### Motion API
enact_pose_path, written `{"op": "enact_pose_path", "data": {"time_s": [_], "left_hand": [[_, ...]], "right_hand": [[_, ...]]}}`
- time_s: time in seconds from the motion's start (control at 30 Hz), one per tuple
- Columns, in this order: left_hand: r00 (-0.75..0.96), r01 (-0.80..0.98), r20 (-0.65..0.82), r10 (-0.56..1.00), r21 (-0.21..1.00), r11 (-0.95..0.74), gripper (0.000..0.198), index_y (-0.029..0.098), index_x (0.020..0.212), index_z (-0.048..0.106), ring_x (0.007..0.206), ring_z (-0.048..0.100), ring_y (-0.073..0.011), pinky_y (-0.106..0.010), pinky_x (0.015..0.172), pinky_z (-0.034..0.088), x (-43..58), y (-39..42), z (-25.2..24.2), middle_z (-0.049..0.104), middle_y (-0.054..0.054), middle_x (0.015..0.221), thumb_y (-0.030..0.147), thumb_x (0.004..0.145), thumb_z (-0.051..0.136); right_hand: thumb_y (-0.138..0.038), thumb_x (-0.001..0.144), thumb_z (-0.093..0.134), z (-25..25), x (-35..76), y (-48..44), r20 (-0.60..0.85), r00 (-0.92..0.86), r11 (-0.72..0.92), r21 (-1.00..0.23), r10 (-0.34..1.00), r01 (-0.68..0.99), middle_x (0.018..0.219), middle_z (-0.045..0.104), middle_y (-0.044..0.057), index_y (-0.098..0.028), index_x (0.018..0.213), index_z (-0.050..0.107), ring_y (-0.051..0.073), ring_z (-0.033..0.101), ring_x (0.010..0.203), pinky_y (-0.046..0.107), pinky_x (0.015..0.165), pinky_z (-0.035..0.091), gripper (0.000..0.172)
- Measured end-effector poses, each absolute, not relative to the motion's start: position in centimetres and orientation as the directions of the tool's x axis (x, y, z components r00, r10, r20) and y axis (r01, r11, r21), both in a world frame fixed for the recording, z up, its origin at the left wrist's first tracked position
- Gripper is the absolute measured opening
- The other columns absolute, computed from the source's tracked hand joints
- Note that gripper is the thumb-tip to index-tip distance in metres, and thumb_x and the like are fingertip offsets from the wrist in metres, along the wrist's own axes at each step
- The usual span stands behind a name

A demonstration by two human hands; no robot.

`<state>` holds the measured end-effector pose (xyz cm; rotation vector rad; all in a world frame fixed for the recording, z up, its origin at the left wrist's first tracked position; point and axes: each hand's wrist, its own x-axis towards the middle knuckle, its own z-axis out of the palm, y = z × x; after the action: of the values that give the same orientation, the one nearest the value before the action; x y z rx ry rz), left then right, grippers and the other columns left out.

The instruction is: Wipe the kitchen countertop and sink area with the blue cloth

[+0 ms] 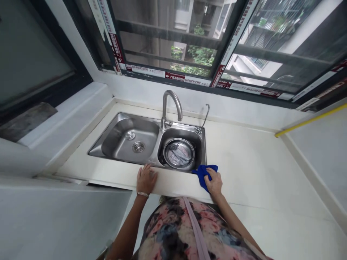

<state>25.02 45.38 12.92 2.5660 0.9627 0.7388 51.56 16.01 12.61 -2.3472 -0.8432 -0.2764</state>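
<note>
My right hand (215, 181) grips a bunched blue cloth (202, 175), pressed on the white counter by the sink's front right corner. Resting on the counter's front strip, my left hand (146, 179) has its fingers stretched toward the sink edge and holds nothing. Between and beyond both hands is a steel double-bowl sink (155, 159). Its right bowl contains a round perforated metal basket (193, 154) with a crumpled, clear-looking item inside. In the left bowl, a drain (138, 147) and a small shiny round piece (130, 135) show.
A curved steel faucet (171, 94) rises behind the sink divider. Thin bent metal spout (207, 112) stands at the back right corner. White counter (244, 162) extends right to a wall with a yellow pipe (309, 121). Framed windows (173, 76) line the back.
</note>
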Motion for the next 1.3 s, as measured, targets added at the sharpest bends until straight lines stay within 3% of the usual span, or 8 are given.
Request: {"op": "enact_pose_path", "data": {"time_s": [0.33, 0.5, 0.67, 0.9, 0.97, 1.1, 1.17, 1.3], "left_hand": [[0.578, 0.379, 0.444, 0.684, 0.597, -0.707, 0.027, 0.025, 0.082, 0.069, 0.122, 0.070, -0.0271, -0.053, 0.116, 0.047, 24.7, 45.6, 12.3, 0.079, -0.010, 0.119, 0.042, 0.098, 0.058], [0.405, 0.361, 0.358, 0.841, 0.783, -0.507, 0.032, 0.025, 0.090, 0.074, 0.096, 0.077, -0.0230, -0.039, 0.086, 0.063, 21.6, 47.3, 12.6, 0.081, -0.005, 0.107, 0.052, 0.096, 0.059], [0.051, 0.485, 0.157, 0.986, 0.859, -0.162, 0.036, 0.024, 0.102, 0.073, 0.085, 0.075, -0.0194, -0.032, 0.075, 0.060, 18.3, 50.3, 12.6, 0.081, -0.003, 0.098, 0.055, 0.094, 0.057], [-0.045, 0.675, 0.158, 0.986, 0.733, -0.087, 0.032, 0.024, 0.105, 0.075, 0.077, 0.072, -0.0177, -0.027, 0.066, 0.048, 19.7, 50.1, 13.3, 0.081, -0.003, 0.097, 0.051, 0.094, 0.061], [-0.029, 0.709, 0.152, 0.988, 0.699, -0.087, 0.033, 0.025, 0.106, 0.075, 0.077, 0.072, -0.0181, -0.027, 0.065, 0.046, 20.0, 49.8, 13.7, 0.081, -0.003, 0.099, 0.051, 0.097, 0.057], [0.027, 0.729, 0.171, 0.985, 0.671, -0.137, 0.034, 0.026, 0.108, 0.076, 0.078, 0.072, -0.0185, -0.028, 0.065, 0.047, 19.8, 49.8, 13.8, 0.081, -0.004, 0.101, 0.050, 0.098, 0.053], [0.045, 0.734, 0.199, 0.979, 0.658, -0.168, 0.034, 0.026, 0.105, 0.076, 0.079, 0.073, -0.0188, -0.028, 0.066, 0.048, 19.5, 50.0, 13.5, 0.082, -0.004, 0.100, 0.050, 0.097, 0.054], [0.035, 0.752, 0.211, 0.977, 0.638, -0.164, 0.035, 0.025, 0.102, 0.077, 0.081, 0.074, -0.0198, -0.028, 0.067, 0.050, 19.3, 50.0, 13.1, 0.082, -0.005, 0.097, 0.051, 0.095, 0.054]], "right_hand": [[-0.037, 0.091, 0.048, 12.4, 51.7, 15.8, 0.396, 0.776, -0.593, -0.501, 0.491, 0.631, 0.123, 0.075, 0.008, -0.019, 0.106, 0.076, 0.024, 0.060, 0.092, 0.039, 0.092, 0.048, 0.037], [-0.038, 0.091, 0.047, 12.4, 51.6, 15.6, 0.372, 0.786, -0.616, -0.488, 0.494, 0.618, 0.125, 0.075, 0.008, -0.019, 0.108, 0.076, 0.025, 0.063, 0.097, 0.040, 0.093, 0.048, 0.038], [-0.043, 0.090, 0.047, 12.6, 51.7, 16.0, 0.357, 0.794, -0.641, -0.468, 0.492, 0.608, 0.123, 0.076, 0.010, -0.019, 0.104, 0.076, 0.026, 0.068, 0.103, 0.041, 0.095, 0.049, 0.040], [-0.052, 0.076, 0.058, 14.8, 51.7, 18.3, 0.127, 0.912, -0.666, -0.644, 0.391, 0.375, 0.110, 0.079, 0.011, -0.021, 0.097, 0.080, 0.031, 0.072, 0.104, 0.046, 0.099, 0.054, 0.043], [-0.052, 0.071, 0.064, 15.8, 51.9, 19.9, -0.004, 0.940, -0.617, -0.756, 0.340, 0.220, 0.098, 0.080, 0.007, -0.022, 0.093, 0.081, 0.030, 0.073, 0.095, 0.043, 0.092, 0.058, 0.041], [-0.047, 0.065, 0.071, 17.5, 53.6, 24.9, -0.199, 0.942, -0.412, -0.908, 0.272, -0.073, 0.062, 0.069, 0.000, -0.023, 0.069, 0.073, 0.022, 0.062, 0.058, 0.034, 0.054, 0.054, 0.025], [-0.045, 0.068, 0.068, 18.0, 55.6, 28.1, -0.202, 0.950, -0.353, -0.929, 0.240, -0.109, 0.051, 0.059, -0.003, -0.024, 0.061, 0.065, 0.018, 0.052, 0.049, 0.032, 0.043, 0.046, 0.022], [-0.047, 0.081, 0.057, 18.7, 61.1, 35.5, -0.132, 0.959, -0.297, -0.953, 0.252, -0.053, 0.052, 0.055, -0.003, -0.024, 0.072, 0.064, 0.018, 0.052, 0.051, 0.031, 0.044, 0.046, 0.025]]}}
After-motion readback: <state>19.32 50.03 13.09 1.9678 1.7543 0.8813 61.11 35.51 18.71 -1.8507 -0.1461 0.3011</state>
